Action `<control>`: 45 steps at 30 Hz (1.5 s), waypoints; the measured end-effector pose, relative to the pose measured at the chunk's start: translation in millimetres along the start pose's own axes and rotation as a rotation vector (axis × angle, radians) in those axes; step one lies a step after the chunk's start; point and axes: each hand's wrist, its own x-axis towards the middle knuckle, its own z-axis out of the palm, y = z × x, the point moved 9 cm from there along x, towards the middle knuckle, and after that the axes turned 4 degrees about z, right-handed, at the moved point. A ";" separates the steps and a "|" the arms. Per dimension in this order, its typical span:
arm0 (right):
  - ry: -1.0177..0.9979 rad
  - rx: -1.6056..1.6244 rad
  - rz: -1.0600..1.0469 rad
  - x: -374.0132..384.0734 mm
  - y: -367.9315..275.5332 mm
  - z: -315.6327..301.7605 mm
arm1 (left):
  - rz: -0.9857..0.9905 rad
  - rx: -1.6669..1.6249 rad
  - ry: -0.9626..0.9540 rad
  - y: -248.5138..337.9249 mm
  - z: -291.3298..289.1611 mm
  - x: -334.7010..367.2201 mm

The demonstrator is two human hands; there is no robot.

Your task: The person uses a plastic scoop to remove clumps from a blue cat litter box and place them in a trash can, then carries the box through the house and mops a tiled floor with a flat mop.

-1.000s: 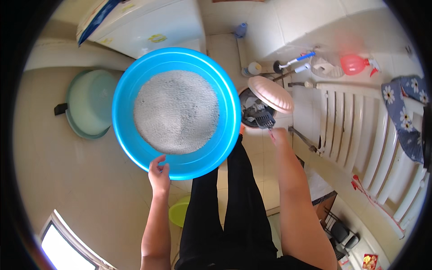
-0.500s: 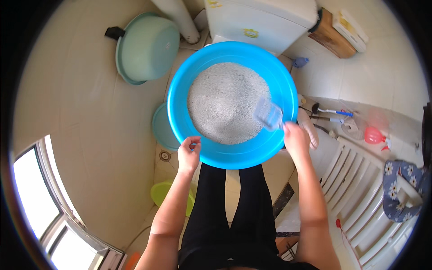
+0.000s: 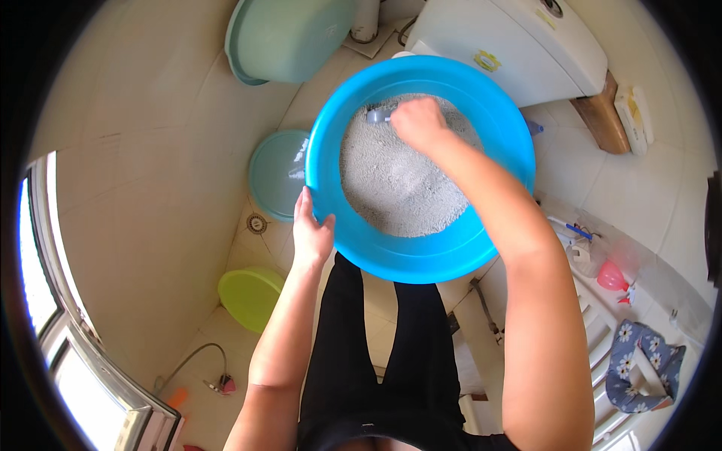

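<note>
Query: Report the near zone.

Operator: From my remote station, I see black trousers (image 3: 338,338) at the lower edge. Directly beyond them is the wide blue basin (image 3: 410,264); its near rim overlaps the view of the legs. It contains a bed of grey granules (image 3: 398,180).

Query: State the condition of the left grip.

Operator: My left hand (image 3: 312,237) is at the left side of the basin rim. The fingers point away from the body and the thumb is spread from them. I cannot tell whether this grip is clamped on the rim.

Query: State the condition of the right grip.

Operator: My right arm extends over the basin. The right hand (image 3: 420,124) is narrow, closed around the handle of a grey scoop (image 3: 378,116). The scoop head is at the far left part of the granules; I cannot tell how deep it sits.

Query: List the surroundings, near to far.

Operator: Low on the left, a shower head (image 3: 225,385) with its hose. Low on the right, a flowered cloth (image 3: 639,387) on white slats. Next, on the left, a lime-green bowl (image 3: 250,297), a round floor drain (image 3: 256,223) and a teal bowl (image 3: 274,180). Farthest, a pale green tub (image 3: 304,41) and, right of it, a white toilet tank (image 3: 519,56).
</note>
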 end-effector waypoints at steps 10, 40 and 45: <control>0.070 0.032 -0.083 -103.1 11.8 1.7 | 0.054 0.016 -0.021 3.7 -1.6 0.8; -0.535 1.257 0.714 -122.7 69.5 111.1 | -0.043 -0.091 -0.065 1.6 -6.2 0.0; -0.507 1.604 0.845 -153.7 55.4 108.0 | -0.025 -0.085 -0.073 -3.7 -2.3 3.7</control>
